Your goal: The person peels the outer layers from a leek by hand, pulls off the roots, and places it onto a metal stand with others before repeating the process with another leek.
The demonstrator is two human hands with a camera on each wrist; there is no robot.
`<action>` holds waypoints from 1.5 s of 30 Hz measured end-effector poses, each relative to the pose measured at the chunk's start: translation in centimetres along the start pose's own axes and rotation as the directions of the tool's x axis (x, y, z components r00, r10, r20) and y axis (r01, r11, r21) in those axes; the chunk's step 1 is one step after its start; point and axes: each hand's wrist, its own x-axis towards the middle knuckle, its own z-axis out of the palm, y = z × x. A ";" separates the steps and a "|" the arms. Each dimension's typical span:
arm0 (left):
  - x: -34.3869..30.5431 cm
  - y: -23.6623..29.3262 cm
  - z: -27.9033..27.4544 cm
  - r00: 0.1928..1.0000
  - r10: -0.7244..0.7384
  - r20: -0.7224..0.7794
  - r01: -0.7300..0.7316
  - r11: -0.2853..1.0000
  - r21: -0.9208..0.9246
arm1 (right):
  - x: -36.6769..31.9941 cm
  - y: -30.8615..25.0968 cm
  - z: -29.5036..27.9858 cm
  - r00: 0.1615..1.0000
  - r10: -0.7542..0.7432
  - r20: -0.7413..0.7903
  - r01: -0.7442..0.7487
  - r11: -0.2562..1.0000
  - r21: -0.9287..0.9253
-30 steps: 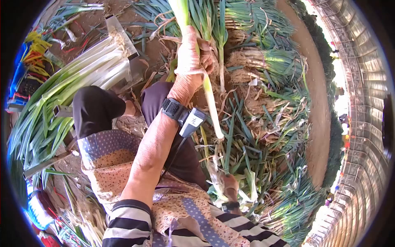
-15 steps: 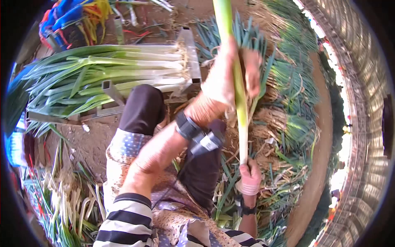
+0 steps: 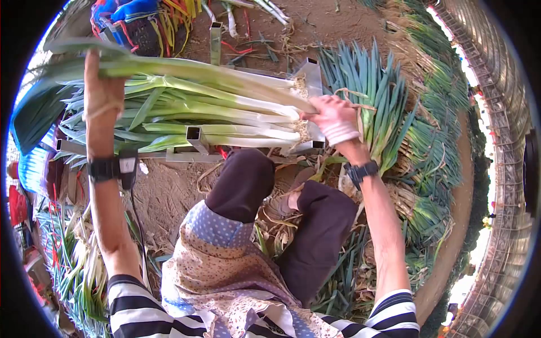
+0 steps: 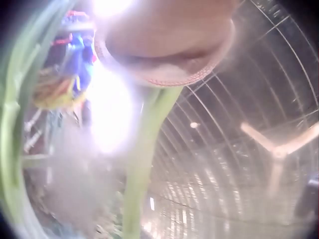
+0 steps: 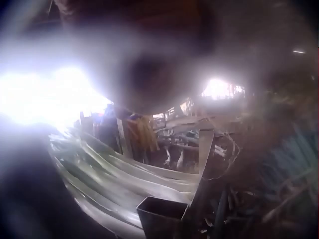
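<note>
Item: one leek (image 3: 186, 72), held lengthwise across the scene between both hands. Leafy end to far left, white end to right; long axis left to right with a slight slant, white end a little nearer than leafy end.

Left hand (image 3: 104, 96): at the leafy end, seemingly curled about the stalk, with fingertips blurred. Right hand (image 3: 335, 117): closed round the white end, with root tip hidden in the grip.

Laid on the near side: row of leeks (image 3: 225, 108) in a metal frame (image 3: 311, 73), leaves to left, roots to right. Overlapped in the head view by the held leek along its far side; touching or just clear, cannot tell.

Crux, by judgement: near-parallel lie of held leek and row, with like ends on like sides. Nearer to the roots: right hand, just beside the frame's right end. Nearer to the leaves: left hand, over the left part. Apparent mismatch: the small slant, plus an uncertain left-right match of white end to roots.

Also listed: green onions (image 3: 360, 79), bunched just right of the frame; dark trousers (image 3: 242, 174), on its near side; coloured strips (image 3: 177, 22), far left.
</note>
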 end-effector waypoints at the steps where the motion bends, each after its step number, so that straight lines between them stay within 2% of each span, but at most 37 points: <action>1: -1.0 -0.6 -2.7 0.998 -0.053 0.021 0.052 0.997 0.065 | 1.1 -0.1 1.8 0.998 -0.051 0.028 0.051 0.999 0.001; 2: -1.3 -1.8 -6.7 0.986 -0.154 -0.071 0.162 0.978 0.133 | 2.5 -1.0 1.9 0.960 0.025 0.278 -0.031 0.999 0.017; 3: -1.9 -3.1 -9.7 0.955 -0.246 -0.168 0.276 0.943 0.188 | 3.7 -1.8 1.4 0.886 0.031 0.463 -0.023 0.999 -0.024; 5: -4.1 -4.4 -11.9 0.770 -0.422 -0.478 0.557 0.811 0.181 | 4.7 -2.0 4.7 0.792 -0.066 0.607 0.106 0.994 -0.029; 6: -4.8 -5.4 -13.5 0.716 -0.418 -0.559 0.607 0.769 0.202 | 4.7 -1.8 6.2 0.787 -0.067 0.614 0.105 0.994 -0.026; 7: -5.4 -5.8 -13.8 0.657 -0.406 -0.635 0.657 0.722 0.218 | 4.7 -1.9 6.9 0.743 -0.061 0.666 0.098 0.995 -0.018; 9: -5.8 -6.1 -14.3 0.627 -0.219 -0.747 0.624 0.716 0.313 | 4.6 -1.7 8.4 0.689 -0.054 0.723 0.087 0.996 -0.009; 10: -5.9 -6.3 -13.4 0.623 0.016 -0.782 0.593 0.643 0.485 | 4.8 -1.9 8.3 0.699 -0.036 0.714 0.076 0.997 -0.023; 11: -6.2 -6.5 -12.5 0.609 0.251 -0.753 0.569 0.523 0.635 | 4.6 -2.2 8.4 0.708 -0.021 0.706 0.064 0.997 -0.035; 12: -6.4 -6.8 -13.2 0.602 0.562 -0.567 0.504 0.283 0.816 | 4.3 -1.9 9.6 0.722 -0.036 0.691 0.088 0.995 -0.040; 13: -7.3 -6.0 -10.1 0.642 0.589 -0.491 0.466 0.209 0.860 | 4.6 -2.5 8.0 0.708 -0.049 0.704 0.098 0.995 -0.030; 15: -7.9 -7.4 -10.4 0.655 0.753 -0.060 0.394 -0.272 0.878 | 4.4 -2.2 8.8 0.703 -0.033 0.711 0.082 0.996 -0.035; 16: -8.0 -7.4 -7.3 0.762 0.629 -0.156 0.437 -0.321 0.840 | 4.4 -2.1 8.5 0.696 -0.051 0.716 0.094 0.995 -0.021; 17: -7.3 -8.8 -9.9 0.873 0.472 0.123 0.107 -0.432 0.896 | 4.0 -1.8 8.0 0.694 -0.040 0.719 0.082 0.996 -0.024; 19: -7.6 -10.7 -8.5 0.980 0.169 0.109 0.054 -0.742 0.668 | 3.3 -1.2 6.2 0.795 -0.024 0.606 -0.105 0.978 0.177; 20: -7.3 -10.9 -8.9 0.981 0.170 0.089 0.057 -0.700 0.712 | 2.4 -0.8 5.2 0.854 0.058 0.518 -0.176 0.968 0.181; 21: -6.8 -10.7 -8.9 0.980 0.165 0.110 0.037 -0.697 0.716 | 1.3 0.0 4.2 0.854 0.081 0.514 -0.197 0.964 0.176; 23: -6.7 -10.0 -8.5 0.995 0.088 0.040 0.026 -0.642 0.766 | -2.1 2.0 2.3 0.953 0.169 0.253 -0.256 0.895 0.365; 24: -6.7 -9.4 -8.0 0.998 0.069 0.004 0.040 -0.626 0.778 | -4.5 2.7 2.3 0.943 0.310 0.120 -0.332 0.877 0.348; 25: -6.4 -8.3 -7.7 0.999 0.025 -0.021 0.031 -0.565 0.825 | -6.8 3.2 1.1 0.932 0.362 0.028 -0.336 0.831 0.443; 26: -4.9 -7.9 -10.5 0.998 -0.044 0.034 -0.050 -0.436 0.899 | -9.6 3.6 0.3 0.884 0.453 0.113 -0.456 0.783 0.422; 27: -3.1 -8.5 -15.8 0.989 -0.029 0.146 -0.149 -0.171 0.974 | -12.8 4.2 0.0 0.818 0.541 0.197 -0.571 0.722 0.390; 28: -1.7 -8.0 -17.7 0.904 -0.055 0.423 -0.423 -0.238 0.874 | -17.0 5.5 2.2 0.733 0.617 0.288 -0.680 0.647 0.344; 29: -2.4 -7.5 -13.9 0.967 0.073 0.246 -0.256 0.187 0.949 | -21.1 5.1 3.0 0.627 0.717 0.304 -0.769 0.511 0.384; 30: -3.2 -6.6 -8.8 0.988 0.060 0.143 -0.155 0.410 0.899 | -23.6 4.3 1.3 0.417 0.749 0.514 -0.895 0.238 0.379; 31: -3.0 -6.2 -5.3 0.980 -0.144 -0.140 0.201 0.676 0.709 | -26.5 4.1 1.3 0.168 0.730 0.662 -0.965 -0.016 0.262; 32: -4.7 -5.7 -0.4 0.982 -0.182 0.048 0.103 0.734 0.671 | -30.8 3.3 2.9 0.169 0.788 0.591 -0.954 -0.019 0.298; 33: -7.5 -5.4 4.9 0.952 -0.198 0.231 0.015 0.789 0.615 | -33.6 2.5 3.2 0.076 0.732 0.677 -0.960 -0.131 0.248; 34: -9.7 -5.9 9.5 0.934 -0.230 0.274 0.025 0.805 0.593 | -36.6 1.7 4.7 0.013 0.726 0.687 -0.974 -0.145 0.171; 35: -11.7 -6.7 13.7 0.913 -0.259 0.317 0.033 0.819 0.573 | -40.4 0.8 7.7 0.009 0.746 0.666 -0.970 -0.155 0.186; 37: -15.9 -8.4 20.1 0.770 -0.426 0.476 0.117 0.826 0.551 | -45.3 -0.5 12.9 -0.090 0.704 0.704 -0.911 -0.345 0.228; 39: -21.0 -10.1 26.5 0.555 -0.448 0.701 -0.052 0.822 0.567 | -44.2 -0.7 12.5 -0.114 0.702 0.703 -0.911 -0.356 0.207; 40: -23.5 -11.5 28.9 0.495 -0.613 0.616 0.302 0.786 0.540 | -43.3 -0.8 12.6 -0.133 0.702 0.699 -0.918 -0.352 0.180; 41: -26.1 -14.2 30.4 0.414 -0.545 0.729 0.343 0.835 0.430 | -42.3 -0.6 13.4 -0.138 0.702 0.699 -0.911 -0.367 0.188; 43: -31.3 -16.5 34.5 0.190 -0.676 0.712 0.633 0.639 0.438 | -41.2 0.4 15.2 0.048 0.817 0.575 -0.966 -0.108 0.235; 44: -33.8 -18.2 35.6 0.115 -0.572 0.812 0.692 0.633 0.347 | -43.8 -1.5 19.2 0.309 0.934 0.178 -0.709 0.102 0.698; 45: -37.2 -19.5 36.8 0.214 -0.489 0.846 0.649 0.718 0.251 | -43.1 0.7 21.1 0.308 0.936 0.171 -0.701 0.101 0.706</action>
